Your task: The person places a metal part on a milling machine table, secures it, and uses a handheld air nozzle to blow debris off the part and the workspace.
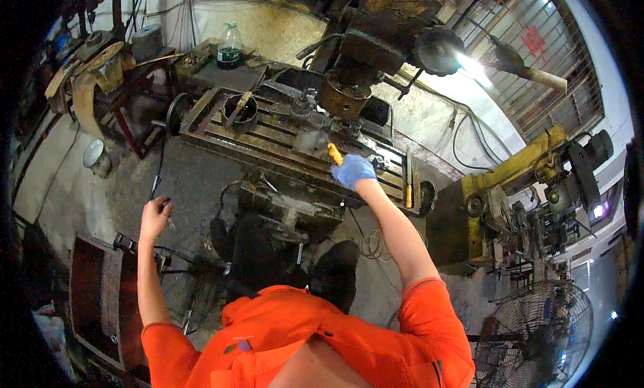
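One gloved right grip [354, 173] of ours closes round a yellow handle [334, 153] over the slotted surface [268, 141] near the spindle head [344, 98], presumably extended for reach, while our bare left grip [155, 217], loosely open and seemingly empty, hangs aside, perhaps for balance.

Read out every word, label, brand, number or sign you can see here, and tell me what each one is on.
Clear bottle: dark label with pale markings, too small to read.
Barred window: large red sign like a written character, not copied here.
Orange shirt: tiny print on the chest, too small to read.
I can make out no other text.
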